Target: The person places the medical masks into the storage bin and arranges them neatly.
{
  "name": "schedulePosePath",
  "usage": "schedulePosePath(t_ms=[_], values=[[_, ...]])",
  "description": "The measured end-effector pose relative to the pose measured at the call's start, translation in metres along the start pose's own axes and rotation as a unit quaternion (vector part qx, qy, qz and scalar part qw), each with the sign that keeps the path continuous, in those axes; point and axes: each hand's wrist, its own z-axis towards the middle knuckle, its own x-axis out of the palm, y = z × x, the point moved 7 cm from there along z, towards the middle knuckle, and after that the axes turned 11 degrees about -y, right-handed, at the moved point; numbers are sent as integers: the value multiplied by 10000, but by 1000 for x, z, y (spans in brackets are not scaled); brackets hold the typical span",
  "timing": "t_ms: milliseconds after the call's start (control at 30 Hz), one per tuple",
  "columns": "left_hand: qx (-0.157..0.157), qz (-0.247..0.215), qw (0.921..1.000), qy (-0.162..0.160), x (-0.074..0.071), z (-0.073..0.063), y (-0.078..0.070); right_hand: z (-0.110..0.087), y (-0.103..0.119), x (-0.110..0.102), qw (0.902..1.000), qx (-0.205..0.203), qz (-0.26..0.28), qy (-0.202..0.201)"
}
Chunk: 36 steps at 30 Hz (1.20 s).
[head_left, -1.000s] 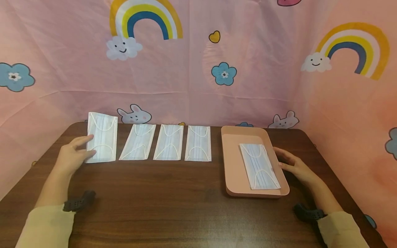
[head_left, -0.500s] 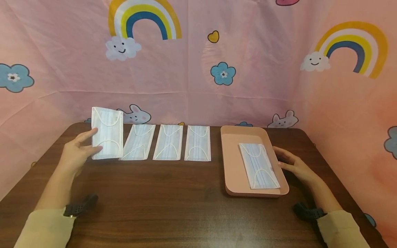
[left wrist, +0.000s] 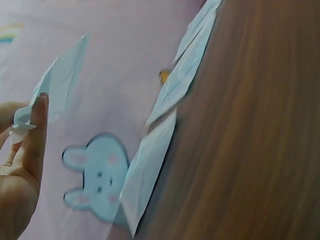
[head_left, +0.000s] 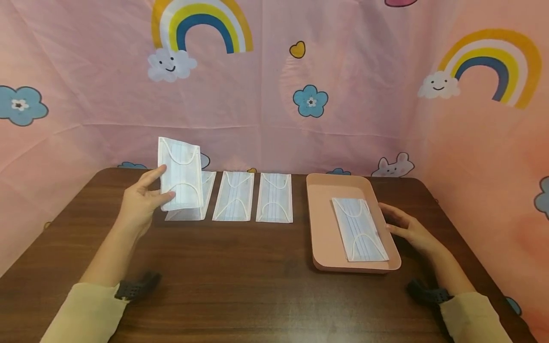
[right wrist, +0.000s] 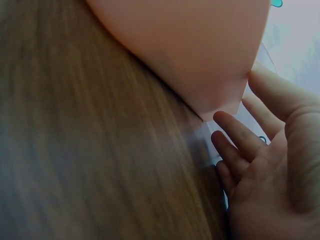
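My left hand (head_left: 139, 205) pinches a pleated pale-blue face mask (head_left: 181, 174) by its left edge, thumb in front. The mask is raised upright above the table and overlaps a second mask (head_left: 208, 193) lying behind it. To the right lie two more flat masks, a middle mask (head_left: 233, 197) and a right-hand mask (head_left: 274, 198). Inside a shallow pink tray (head_left: 323, 238) rests another mask (head_left: 359, 230), slightly askew. Along the tray's right side is my right hand (head_left: 411, 233), its fingers relaxed. In the right wrist view the thumb (right wrist: 272, 92) meets the tray's edge.
All this stands on a dark wooden table (head_left: 240, 286). A pink printed cloth (head_left: 266, 95) hangs behind the table and along its sides. Each wrist wears a black strap, such as the left strap (head_left: 135, 287).
My left hand has lifted the face mask and carried it right, from the left end of the row to over the neighbouring mask. The right hand and tray have stayed put.
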Motion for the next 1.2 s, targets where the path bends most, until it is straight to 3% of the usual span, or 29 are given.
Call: schedulePosePath(t_ms=[167, 267, 533, 733, 1200], values=[[-51, 329, 9988, 345, 26, -8, -1, -1, 0, 1, 9999, -3, 108, -21], [-109, 124, 9989, 446, 38, -12, -2, 0, 0, 1, 9998, -17, 188, 13], [-93, -233, 9984, 507, 59, -19, -2, 0, -1, 1, 9995, -104, 287, 38], [-361, -237, 9981, 431, 77, -27, -1, 0, -1, 1, 9997, -57, 246, 18], [-299, -740, 9949, 618, 130, -47, -3, 0, -1, 0, 9999, -10, 163, 23]])
